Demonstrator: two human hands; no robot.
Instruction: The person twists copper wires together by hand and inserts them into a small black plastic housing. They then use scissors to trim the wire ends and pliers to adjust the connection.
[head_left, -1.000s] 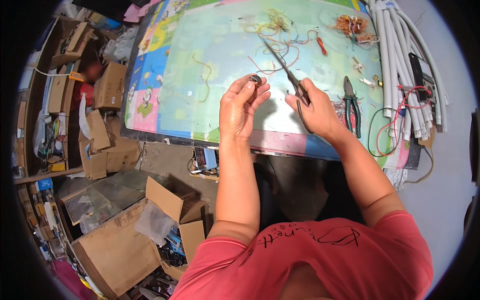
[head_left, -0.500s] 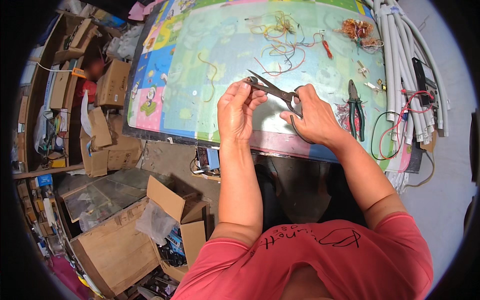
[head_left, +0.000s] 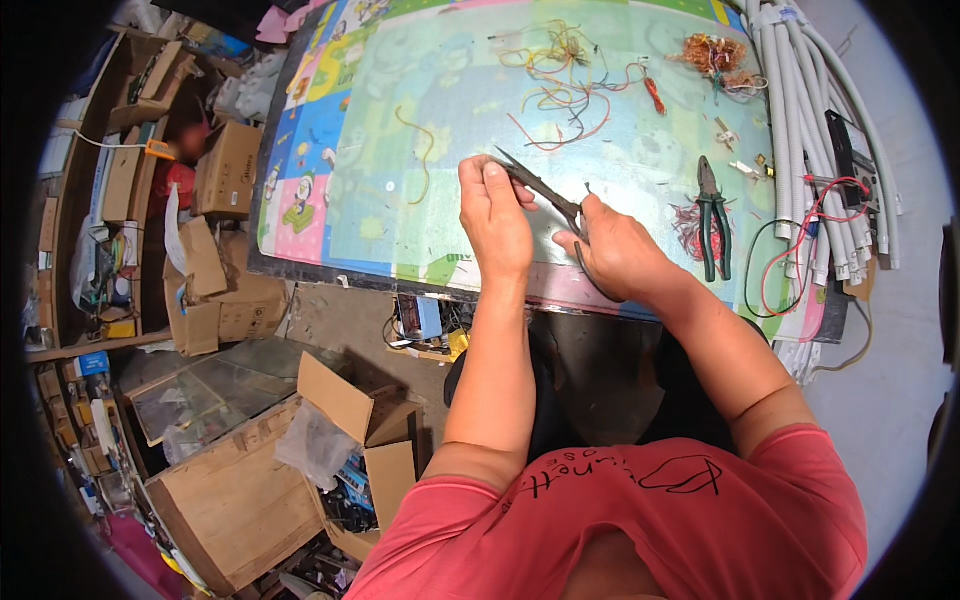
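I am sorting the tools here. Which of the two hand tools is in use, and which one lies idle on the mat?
The scissors, dark and thin, are held in the right hand, blades reaching the left hand. The green-handled pliers lie untouched on the mat, to their right.

Dark, dull metal shows on the scissors (head_left: 545, 190) gripped in the right hand (head_left: 615, 250), over a glossy, smooth plastic mat (head_left: 420, 110) printed in pastel colours. The pliers (head_left: 712, 215) wear matt green plastic grips on dark steel, beside smooth pale plastic conduit tubes (head_left: 800, 110). Rough brown cardboard boxes (head_left: 235, 170) stand nearby.
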